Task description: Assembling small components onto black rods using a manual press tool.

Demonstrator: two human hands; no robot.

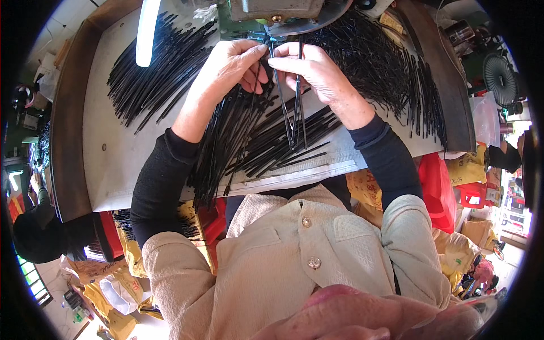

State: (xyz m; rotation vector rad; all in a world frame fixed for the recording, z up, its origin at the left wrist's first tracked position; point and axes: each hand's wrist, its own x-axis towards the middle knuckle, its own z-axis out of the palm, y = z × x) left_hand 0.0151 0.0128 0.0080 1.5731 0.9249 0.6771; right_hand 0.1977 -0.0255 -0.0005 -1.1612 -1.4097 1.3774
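At the machine (277,8) at the table's far side, both my hands are raised close together. My left hand (235,65) is closed, thumb and forefinger pinching the end of a thin black strip just under the machine head. My right hand (311,71) is also closed, its fingers around long thin black strips (297,105) that hang toward me in a narrow V. What exactly the strips are I cannot tell. Beneath my left hand lies a loose pile of similar black strips (226,133), reaching over the table's near edge. More strips (283,141) lie between my forearms.
A large bundle of black strips (156,71) covers the table's left part; another heap (368,62) fills the right. A bright lamp tube (148,31) hangs at upper left. Brown raised edges (71,130) border the pale tabletop (113,164). A red bag (437,192) hangs at right.
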